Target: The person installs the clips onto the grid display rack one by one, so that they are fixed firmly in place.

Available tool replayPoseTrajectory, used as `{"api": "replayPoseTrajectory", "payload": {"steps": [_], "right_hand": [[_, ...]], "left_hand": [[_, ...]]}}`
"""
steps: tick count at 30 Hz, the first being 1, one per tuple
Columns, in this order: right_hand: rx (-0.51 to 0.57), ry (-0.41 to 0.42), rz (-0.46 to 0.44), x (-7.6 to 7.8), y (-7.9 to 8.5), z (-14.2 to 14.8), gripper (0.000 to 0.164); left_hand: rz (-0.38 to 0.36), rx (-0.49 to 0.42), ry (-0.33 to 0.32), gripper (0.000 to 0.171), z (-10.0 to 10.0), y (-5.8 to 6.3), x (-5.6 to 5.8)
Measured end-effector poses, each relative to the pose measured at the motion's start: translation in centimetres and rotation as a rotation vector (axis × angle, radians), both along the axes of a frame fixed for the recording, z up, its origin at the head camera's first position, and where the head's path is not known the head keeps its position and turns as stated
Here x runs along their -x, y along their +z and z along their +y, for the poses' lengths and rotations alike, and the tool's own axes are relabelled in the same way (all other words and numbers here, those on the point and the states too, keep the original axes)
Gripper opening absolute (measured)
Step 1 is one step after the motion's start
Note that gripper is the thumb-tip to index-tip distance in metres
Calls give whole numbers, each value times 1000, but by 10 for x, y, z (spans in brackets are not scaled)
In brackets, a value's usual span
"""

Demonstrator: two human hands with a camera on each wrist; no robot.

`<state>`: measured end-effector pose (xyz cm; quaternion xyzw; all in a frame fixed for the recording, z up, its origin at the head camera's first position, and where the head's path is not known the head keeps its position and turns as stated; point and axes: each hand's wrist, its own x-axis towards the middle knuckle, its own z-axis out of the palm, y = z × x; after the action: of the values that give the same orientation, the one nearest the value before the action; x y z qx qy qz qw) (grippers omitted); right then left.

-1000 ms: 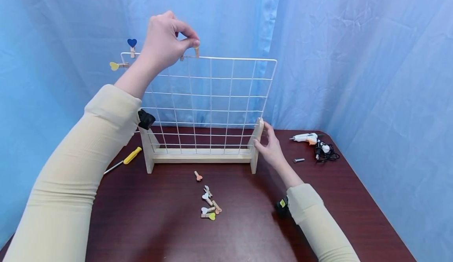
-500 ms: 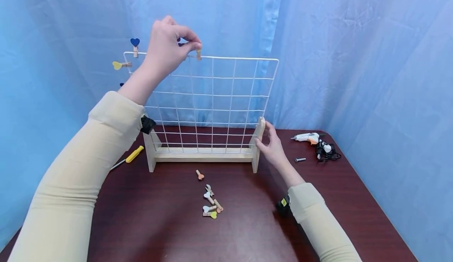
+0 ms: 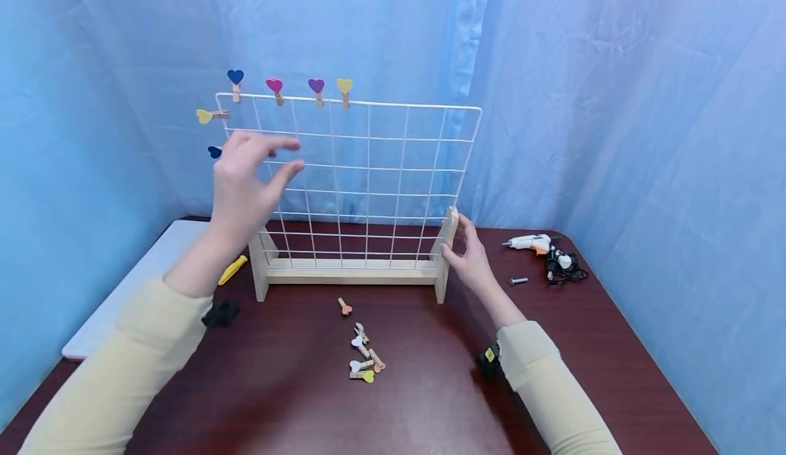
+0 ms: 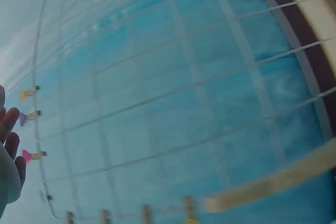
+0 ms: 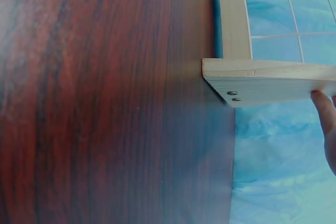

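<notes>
A white wire grid point(image 3: 368, 166) stands in a pale wooden stand point(image 3: 353, 275). Along its top wire sit small clothespins with hearts: a blue-heart one point(image 3: 236, 78), a pink one point(image 3: 274, 85), a purple one point(image 3: 316, 86) and a yellow one point(image 3: 344, 87). My left hand point(image 3: 242, 179) is in the air before the grid's left part, thumb and forefinger apart, holding nothing. At the right, my right hand point(image 3: 471, 257) grips the stand's side post, thumb in front. The right wrist view shows a finger point(image 5: 324, 109) against that post point(image 5: 273, 88).
Several loose heart clothespins point(image 3: 362, 366) lie on the dark table point(image 3: 430, 400) before the stand. A yellow-handled screwdriver point(image 3: 233, 270) and a white board point(image 3: 141, 274) are at left. A glue gun point(image 3: 529, 243), its black cord point(image 3: 565, 267) and a bolt point(image 3: 518, 281) are at right.
My left hand has let go of the yellow-heart clothespin, which stays on the top wire, and has moved down and left with its fingers parted. The right hand has kept its hold on the post.
</notes>
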<state>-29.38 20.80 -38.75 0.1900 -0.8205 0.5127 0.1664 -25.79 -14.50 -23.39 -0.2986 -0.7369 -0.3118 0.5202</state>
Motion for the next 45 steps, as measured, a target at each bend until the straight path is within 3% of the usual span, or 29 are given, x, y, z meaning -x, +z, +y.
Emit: {"api": "replayPoseTrajectory", "payload": {"steps": [6,11,16,21,25,29,34,45], "right_hand": [[5,-2,21,1,-2,-1,63],[-3,4,36,0,0,-2,62],[-11,8,36,-2,1,-4,62],[-14,5,42,-3,0,-3,62],[-20,-2,54,-3,1,-4,62],[-13,1,37,-3,1,-4,62],[0,12,21,-3,-1,-5,62],[-5,3,44,-2,0,-5,61]], "left_hand": [[-155,-95,58,31,-24,-63,-11],[-277,-201,128,35,-44,-111,-12],[-388,-289,203,36,-61,-145,-6],[-531,-355,242,44,-71,-160,8],[-663,-312,226,54,-77,-168,22],[-773,-245,131,63,-86,-174,33],[-901,-198,33,64,-96,-181,40],[-982,-208,-38,59,-102,-183,46]]}}
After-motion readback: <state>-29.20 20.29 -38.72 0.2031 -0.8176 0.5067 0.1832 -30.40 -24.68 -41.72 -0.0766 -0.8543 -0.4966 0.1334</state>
